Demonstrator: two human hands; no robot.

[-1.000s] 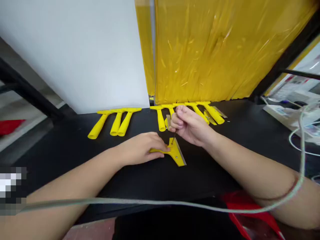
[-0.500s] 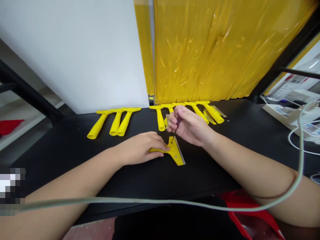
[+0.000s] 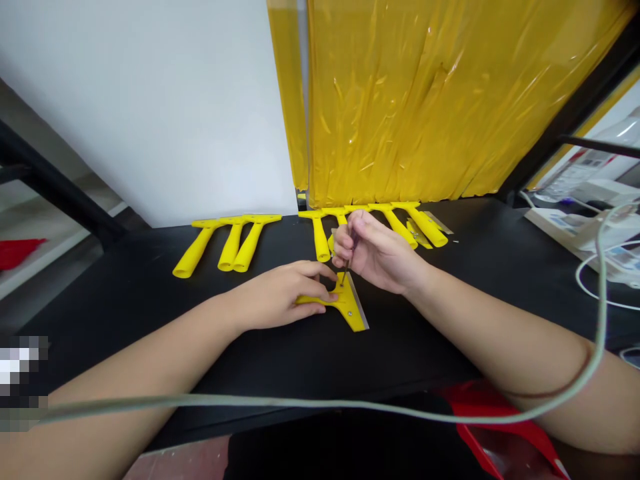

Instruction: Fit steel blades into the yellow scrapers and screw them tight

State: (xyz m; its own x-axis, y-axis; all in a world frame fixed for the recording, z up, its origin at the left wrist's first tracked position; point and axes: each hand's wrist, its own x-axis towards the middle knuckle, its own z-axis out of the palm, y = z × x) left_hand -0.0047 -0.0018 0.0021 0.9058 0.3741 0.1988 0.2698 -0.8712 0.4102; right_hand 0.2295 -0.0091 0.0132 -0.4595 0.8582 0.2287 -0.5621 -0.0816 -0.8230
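Note:
A yellow scraper (image 3: 354, 319) lies on the black table with its metal blade edge facing right. My left hand (image 3: 285, 297) grips its handle and presses it down. In my right hand (image 3: 373, 253) is a screwdriver (image 3: 345, 275), held nearly upright. Its thin shaft reaches down to the upper screw on the scraper's head, while its handle is mostly hidden by my fingers. The lower screw shows uncovered. Behind my hands, several more yellow scraper handles (image 3: 247, 247) lie in a row, and some near my right hand are partly covered by it.
A white panel (image 3: 175, 100) and a yellow wrapped surface (image 3: 400, 100) rise behind the black table (image 3: 280, 363). A pale cable (image 3: 300, 402) crosses in front, over both forearms. Red items (image 3: 515, 427) are at lower right, with white packages (image 3: 580, 233) on the right.
Hardly anything differs. My left index finger has lifted and bent a little near the scraper's head. The screwdriver stays on the same screw.

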